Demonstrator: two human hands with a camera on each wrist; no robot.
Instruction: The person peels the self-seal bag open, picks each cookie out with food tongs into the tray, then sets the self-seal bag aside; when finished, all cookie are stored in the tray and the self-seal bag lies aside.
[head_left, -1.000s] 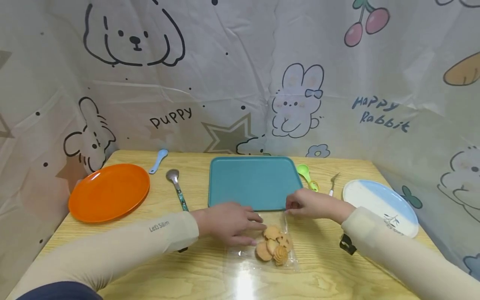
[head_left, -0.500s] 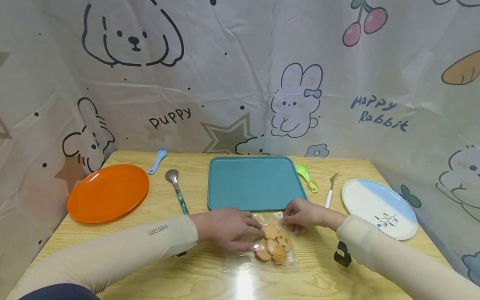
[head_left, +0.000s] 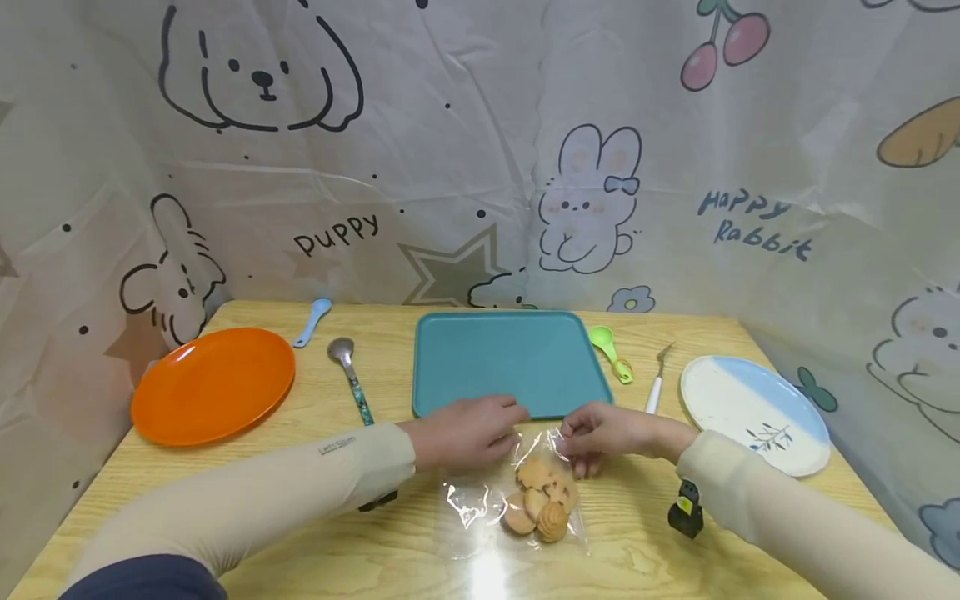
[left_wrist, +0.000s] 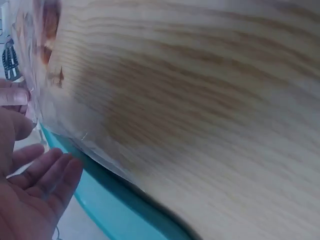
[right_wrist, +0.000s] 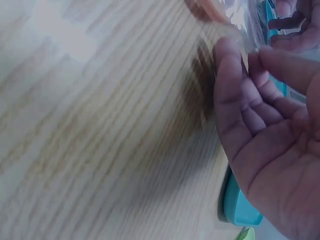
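Observation:
A clear plastic bag (head_left: 472, 517) of several cookies (head_left: 542, 500) lies on the wooden table, its upper edge raised toward the hands. My right hand (head_left: 611, 433) pinches the bag's upper right part between thumb and index finger; the right wrist view shows film at these fingertips (right_wrist: 260, 55). At the bag's upper left, my left hand (head_left: 468, 429) hovers with loosely bent fingers (left_wrist: 65, 185) close to the film's edge. Right behind both hands lies a teal tray (head_left: 510, 362).
An orange plate (head_left: 213, 387) stands at the left, near a blue spoon (head_left: 312, 322) and a metal spoon with patterned handle (head_left: 352, 379). Right of the tray are a green spoon (head_left: 611, 354), a small white-handled fork (head_left: 656, 385) and a white-and-blue plate (head_left: 750, 408).
My left hand has lifted off the bag beside the cookies and moved up to its upper edge. My right hand has moved slightly inward and down, and the bag's top has risen.

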